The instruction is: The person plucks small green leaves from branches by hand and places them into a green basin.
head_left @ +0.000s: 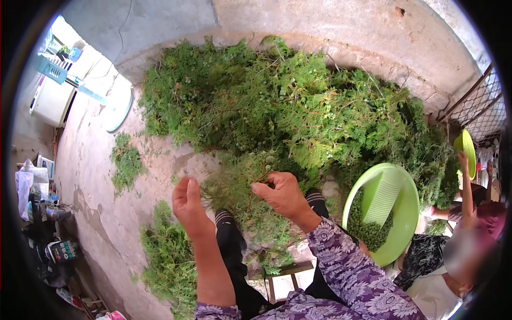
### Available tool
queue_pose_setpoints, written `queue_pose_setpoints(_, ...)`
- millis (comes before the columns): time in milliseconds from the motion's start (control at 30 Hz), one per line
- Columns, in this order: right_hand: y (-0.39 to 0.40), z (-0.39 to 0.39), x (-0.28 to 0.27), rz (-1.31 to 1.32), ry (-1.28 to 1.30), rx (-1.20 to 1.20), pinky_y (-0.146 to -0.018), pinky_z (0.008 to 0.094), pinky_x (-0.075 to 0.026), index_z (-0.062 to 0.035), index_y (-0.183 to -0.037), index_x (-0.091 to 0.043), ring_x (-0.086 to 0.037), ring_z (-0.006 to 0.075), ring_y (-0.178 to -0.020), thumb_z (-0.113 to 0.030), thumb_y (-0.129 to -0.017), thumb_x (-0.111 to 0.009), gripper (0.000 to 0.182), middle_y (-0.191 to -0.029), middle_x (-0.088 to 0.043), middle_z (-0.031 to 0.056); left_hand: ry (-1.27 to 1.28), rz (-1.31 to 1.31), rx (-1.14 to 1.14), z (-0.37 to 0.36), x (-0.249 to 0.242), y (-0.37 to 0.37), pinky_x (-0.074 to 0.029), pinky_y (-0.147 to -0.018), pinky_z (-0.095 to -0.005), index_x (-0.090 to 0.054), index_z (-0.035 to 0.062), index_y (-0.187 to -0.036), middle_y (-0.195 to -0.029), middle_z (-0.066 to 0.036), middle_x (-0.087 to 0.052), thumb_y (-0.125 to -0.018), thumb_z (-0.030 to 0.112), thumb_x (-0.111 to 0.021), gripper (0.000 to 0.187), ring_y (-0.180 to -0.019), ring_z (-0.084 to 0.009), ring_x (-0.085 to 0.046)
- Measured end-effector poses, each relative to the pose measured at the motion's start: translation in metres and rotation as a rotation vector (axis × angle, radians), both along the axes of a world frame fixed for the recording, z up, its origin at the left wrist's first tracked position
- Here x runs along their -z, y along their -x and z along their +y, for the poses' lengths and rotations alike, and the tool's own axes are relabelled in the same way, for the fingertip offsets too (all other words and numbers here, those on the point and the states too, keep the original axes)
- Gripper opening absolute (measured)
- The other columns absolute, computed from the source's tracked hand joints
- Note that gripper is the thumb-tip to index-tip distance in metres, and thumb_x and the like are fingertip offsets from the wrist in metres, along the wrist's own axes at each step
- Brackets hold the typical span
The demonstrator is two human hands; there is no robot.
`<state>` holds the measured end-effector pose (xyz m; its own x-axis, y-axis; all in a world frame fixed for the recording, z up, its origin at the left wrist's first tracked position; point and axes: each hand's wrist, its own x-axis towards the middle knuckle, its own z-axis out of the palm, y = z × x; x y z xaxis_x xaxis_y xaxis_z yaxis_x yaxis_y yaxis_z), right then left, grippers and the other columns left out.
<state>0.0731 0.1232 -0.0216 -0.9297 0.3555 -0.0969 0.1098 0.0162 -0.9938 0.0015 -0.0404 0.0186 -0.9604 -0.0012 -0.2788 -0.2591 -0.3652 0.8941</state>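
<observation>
Pinched between the thumb and fingers of my right hand (285, 196) is a green leafy sprig (240, 184), partly blurred, which hangs toward the left. My left hand (189, 205) is raised beside the sprig's left side, its fingers close together; whether it holds anything is too small to tell. Beyond both hands lies a large heap of green branches (256, 101). To the right of my right hand stands a light green basin (408, 213) with a ribbed slope inside and many small green cones or berries (370, 226) in it.
Smaller piles of greenery (170, 256) lie on the concrete floor (96, 176) at the left. A wooden stool (288, 269) is between my legs. Other people (432, 288) are at the right, one hand at another green basin (465, 152). A wall (341, 26) curves behind the heap.
</observation>
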Motion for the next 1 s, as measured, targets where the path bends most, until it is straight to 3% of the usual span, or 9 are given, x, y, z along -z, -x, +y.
queue_pose_setpoints(67,-0.002,0.004,-0.006,-0.019,-0.130,0.017,-0.041,0.0302,-0.032,0.0005,-0.058,-0.048,-0.039,0.0109,-0.045,-0.020,-0.074,-0.063,0.030,-0.049,-0.040,0.0068,0.733,0.483,-0.217,0.011,-0.001,-0.007,-0.041,-0.080,-0.0317,-0.055,0.0016,-0.104,-0.102,-0.008,-0.057,-0.077,0.016,-0.064,0.032,-0.092,-0.0191,-0.053)
queue_pose_setpoints(100,-0.002,0.005,-0.010,-0.042,-0.258,0.032,-0.043,0.0323,-0.034,0.0022,-0.059,-0.049,-0.040,0.0142,-0.045,-0.020,-0.072,-0.064,0.030,-0.049,-0.040,0.0105,0.844,0.665,-0.139,0.016,-0.001,-0.013,-0.040,-0.081,-0.0319,-0.052,0.0011,-0.110,-0.106,-0.009,-0.055,-0.076,0.015,-0.066,0.040,-0.095,-0.0195,-0.052)
queue_pose_setpoints(133,-0.002,0.004,-0.009,-0.043,-0.260,0.032,-0.043,0.0323,-0.034,0.0022,-0.059,-0.049,-0.040,0.0142,-0.045,-0.020,-0.072,-0.064,0.030,-0.049,-0.040,0.0105,0.843,0.664,-0.138,0.021,0.004,-0.020,-0.040,-0.081,-0.0319,-0.052,0.0011,-0.110,-0.106,-0.009,-0.055,-0.076,0.015,-0.066,0.040,-0.095,-0.0195,-0.052)
queue_pose_setpoints(200,-0.002,0.001,-0.005,-0.032,-0.263,-0.002,-0.046,0.0258,-0.037,0.0029,-0.075,-0.058,-0.042,0.0051,-0.055,-0.018,-0.074,-0.063,0.021,-0.058,-0.051,0.0071,0.753,0.604,0.444,0.032,0.016,-0.031,-0.041,-0.080,-0.0307,-0.049,0.0003,-0.113,-0.104,-0.008,-0.056,-0.075,0.013,-0.067,0.044,-0.093,-0.0164,-0.052)
queue_pose_setpoints(233,-0.002,-0.002,-0.003,-0.034,-0.262,-0.004,-0.046,0.0258,-0.037,0.0029,-0.075,-0.058,-0.042,0.0051,-0.055,-0.018,-0.074,-0.063,0.021,-0.058,-0.051,0.0071,0.754,0.601,0.444,0.036,0.018,-0.034,-0.041,-0.080,-0.0307,-0.049,0.0003,-0.113,-0.104,-0.008,-0.056,-0.075,0.013,-0.067,0.044,-0.093,-0.0164,-0.052)
queue_pose_setpoints(300,-0.002,-0.008,-0.001,0.161,-0.330,0.003,-0.049,0.0274,-0.040,0.0020,-0.079,-0.059,-0.050,0.0089,-0.055,-0.017,-0.074,-0.063,0.019,-0.062,-0.055,0.0119,0.237,0.107,0.580,0.041,0.018,-0.038,-0.042,-0.078,-0.0267,-0.052,-0.0005,-0.108,-0.102,-0.007,-0.056,-0.077,0.009,-0.065,0.034,-0.090,-0.0120,-0.052)
queue_pose_setpoints(633,-0.005,-0.012,-0.021,0.098,-0.254,-0.187,-0.051,0.0264,-0.043,0.0000,-0.078,-0.060,-0.054,0.0127,-0.056,-0.012,-0.075,-0.062,0.012,-0.065,-0.058,0.0086,-0.011,0.024,0.298,0.035,0.020,-0.023,-0.046,-0.062,-0.0222,-0.058,0.0000,-0.089,-0.077,-0.003,-0.060,-0.082,0.006,-0.057,0.009,-0.067,-0.0096,-0.056)
queue_pose_setpoints(800,-0.004,0.039,-0.033,-0.020,0.542,-0.003,-0.044,0.0160,-0.035,-0.0010,-0.084,-0.061,-0.047,0.0028,-0.051,-0.011,-0.077,-0.063,0.012,-0.064,-0.054,-0.0036,-0.052,-0.100,0.230,0.031,0.012,-0.020,-0.045,-0.055,-0.0235,-0.059,0.0014,-0.084,-0.078,-0.005,-0.061,-0.082,0.009,-0.058,0.008,-0.066,-0.0126,-0.057)
queue_pose_setpoints(1000,-0.002,0.044,-0.041,0.030,0.434,0.027,-0.047,0.0164,-0.037,-0.0004,-0.085,-0.061,-0.046,0.0026,-0.053,-0.014,-0.076,-0.066,0.017,-0.066,-0.053,-0.0035,0.078,-0.034,0.387,0.035,0.011,-0.024,-0.044,-0.054,-0.0227,-0.060,0.0012,-0.084,-0.076,-0.004,-0.061,-0.083,0.011,-0.056,0.010,-0.064,-0.0099,-0.055)
